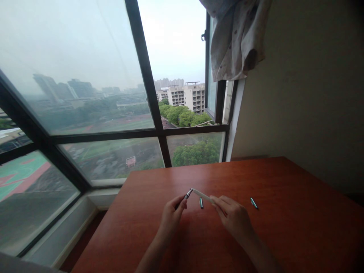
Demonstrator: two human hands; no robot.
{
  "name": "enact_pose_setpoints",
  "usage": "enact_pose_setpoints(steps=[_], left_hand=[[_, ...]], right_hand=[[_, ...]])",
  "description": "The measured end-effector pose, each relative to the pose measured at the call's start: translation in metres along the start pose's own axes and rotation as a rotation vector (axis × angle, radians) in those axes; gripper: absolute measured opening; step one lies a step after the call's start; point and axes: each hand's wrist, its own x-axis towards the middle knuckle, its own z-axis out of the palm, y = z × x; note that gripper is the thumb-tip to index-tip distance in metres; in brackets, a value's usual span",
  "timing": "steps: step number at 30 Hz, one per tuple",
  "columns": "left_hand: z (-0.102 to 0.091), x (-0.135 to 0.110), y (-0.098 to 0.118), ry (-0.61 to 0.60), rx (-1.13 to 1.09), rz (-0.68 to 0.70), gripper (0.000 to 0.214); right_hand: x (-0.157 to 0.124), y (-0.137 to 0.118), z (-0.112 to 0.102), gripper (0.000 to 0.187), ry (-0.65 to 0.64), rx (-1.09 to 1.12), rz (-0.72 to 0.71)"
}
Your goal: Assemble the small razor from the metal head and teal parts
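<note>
Above the table, my left hand (pixel 173 213) is closed in a pinch on a slim dark and silver pen part (pixel 188 193), its tip pointing up and away. My right hand (pixel 231 213) pinches a narrow white strip (pixel 202 195), perhaps folded paper or tissue. The far end of the strip meets the pen part's tip, or comes very near it; I cannot tell which. Behind the strip, between the hands, lies a short teal pen piece (pixel 201 203). Another teal pen piece (pixel 254 203), which has a clip-like edge, rests to the right of my right hand.
The reddish-brown wooden table (pixel 298 227) extends under both hands up to the windows. Dark window frames (pixel 159 132) stand beyond its far edge, with one pane open. A pale garment (pixel 236 41) hangs at the upper right, beside a plain wall (pixel 298 94).
</note>
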Motion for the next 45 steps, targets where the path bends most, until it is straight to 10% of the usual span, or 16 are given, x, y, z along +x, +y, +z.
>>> enact_pose_setpoints(steps=[45], left_hand=[[-0.0031, 0.0025, -0.0029, 0.032, -0.005, 0.035, 0.039]], right_hand=[[-0.0007, 0.0004, 0.0011, 0.026, 0.035, -0.014, -0.017]])
